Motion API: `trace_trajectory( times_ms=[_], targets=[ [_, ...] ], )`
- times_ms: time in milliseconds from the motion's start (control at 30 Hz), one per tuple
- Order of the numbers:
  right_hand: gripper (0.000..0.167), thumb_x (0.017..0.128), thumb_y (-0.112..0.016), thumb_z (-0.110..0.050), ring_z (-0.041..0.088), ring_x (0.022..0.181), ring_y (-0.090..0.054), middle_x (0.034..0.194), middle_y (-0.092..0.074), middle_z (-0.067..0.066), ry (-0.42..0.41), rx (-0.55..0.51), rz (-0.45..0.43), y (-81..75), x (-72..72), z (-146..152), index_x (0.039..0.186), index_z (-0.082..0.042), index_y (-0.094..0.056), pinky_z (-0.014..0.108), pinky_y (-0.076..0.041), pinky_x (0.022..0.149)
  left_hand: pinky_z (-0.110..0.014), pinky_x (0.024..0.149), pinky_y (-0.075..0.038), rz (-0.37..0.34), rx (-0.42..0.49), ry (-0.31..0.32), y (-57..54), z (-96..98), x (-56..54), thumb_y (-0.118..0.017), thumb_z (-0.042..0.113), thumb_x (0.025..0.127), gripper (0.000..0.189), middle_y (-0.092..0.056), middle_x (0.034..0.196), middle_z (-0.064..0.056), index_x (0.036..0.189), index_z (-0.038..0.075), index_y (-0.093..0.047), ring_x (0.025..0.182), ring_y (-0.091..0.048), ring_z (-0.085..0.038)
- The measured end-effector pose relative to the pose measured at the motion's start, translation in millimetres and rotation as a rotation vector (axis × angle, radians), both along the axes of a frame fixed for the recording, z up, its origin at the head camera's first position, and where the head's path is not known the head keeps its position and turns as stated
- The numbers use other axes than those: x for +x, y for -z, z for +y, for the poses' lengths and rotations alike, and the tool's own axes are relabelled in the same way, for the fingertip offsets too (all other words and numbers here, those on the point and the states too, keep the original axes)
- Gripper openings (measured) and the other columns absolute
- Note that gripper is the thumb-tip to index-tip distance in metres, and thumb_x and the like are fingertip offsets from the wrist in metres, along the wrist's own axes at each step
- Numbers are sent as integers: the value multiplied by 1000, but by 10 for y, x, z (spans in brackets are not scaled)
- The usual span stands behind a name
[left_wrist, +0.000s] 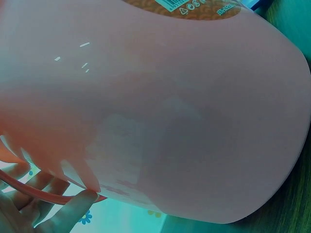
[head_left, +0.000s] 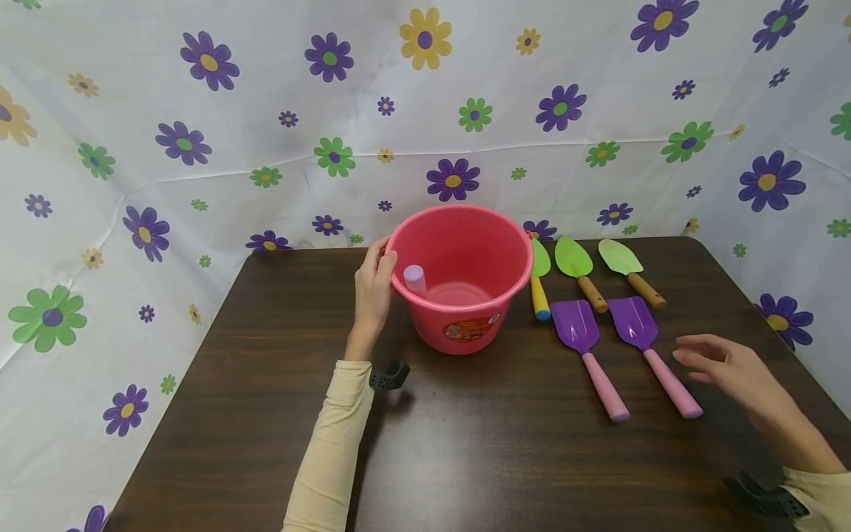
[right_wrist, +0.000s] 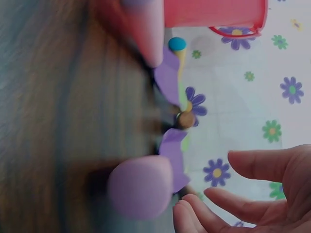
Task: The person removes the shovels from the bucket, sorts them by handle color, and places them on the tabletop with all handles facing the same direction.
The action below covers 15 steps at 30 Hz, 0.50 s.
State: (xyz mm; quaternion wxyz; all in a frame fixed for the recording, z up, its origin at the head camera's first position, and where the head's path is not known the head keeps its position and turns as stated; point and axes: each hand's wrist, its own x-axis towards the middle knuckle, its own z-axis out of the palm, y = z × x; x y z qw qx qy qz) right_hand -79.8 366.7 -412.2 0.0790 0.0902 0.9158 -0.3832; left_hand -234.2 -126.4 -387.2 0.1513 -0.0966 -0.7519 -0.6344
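A pink bucket (head_left: 465, 255) stands upright at the back middle of the table, a lilac-ended handle (head_left: 415, 279) leaning inside it against the left wall. My left hand (head_left: 374, 292) grips the bucket's left rim; in the left wrist view the bucket wall (left_wrist: 194, 111) fills most of the picture, with thumb and fingers about the thin red bail handle (left_wrist: 39, 193). Just right of a purple toy shovel with a pink handle (head_left: 671, 382), my right hand (head_left: 731, 369) hovers with loosely bent fingers, holding nothing. A second purple shovel (head_left: 601, 384) lies to its left.
Behind the shovels lie a green trowel with a yellow handle (head_left: 540, 295), partly hidden by the bucket, and two green trowels with wooden handles, one in the middle (head_left: 575, 258) and one at the right (head_left: 621, 258). A flowered cloth (head_left: 233, 199) hangs around the dark table (head_left: 279, 414).
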Motion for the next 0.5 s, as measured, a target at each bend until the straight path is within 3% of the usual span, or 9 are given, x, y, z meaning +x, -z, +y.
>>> trace_trajectory(
  times_ms=[167,500],
  targets=[
    [64,108,-52,-34,-20,86,-51,142,-42,44,9,-53,53,-72,-17,-114,145,16,-40,17,-56,71,-44,87,-61,0,1,-4,1,-8,2,-53,28,103,44,-65,135,-7,143,10,-57,109,-66,-27],
    [62,109,-51,-32,-18,89,-52,144,-41,41,-6,-97,49,-128,-84,-296,147,16,-39,19,-57,75,-42,84,-62,0,-4,-1,8,-6,-9,-52,34,102,49,-66,135,-8,143,10,-57,107,-66,-26]
  ],
)
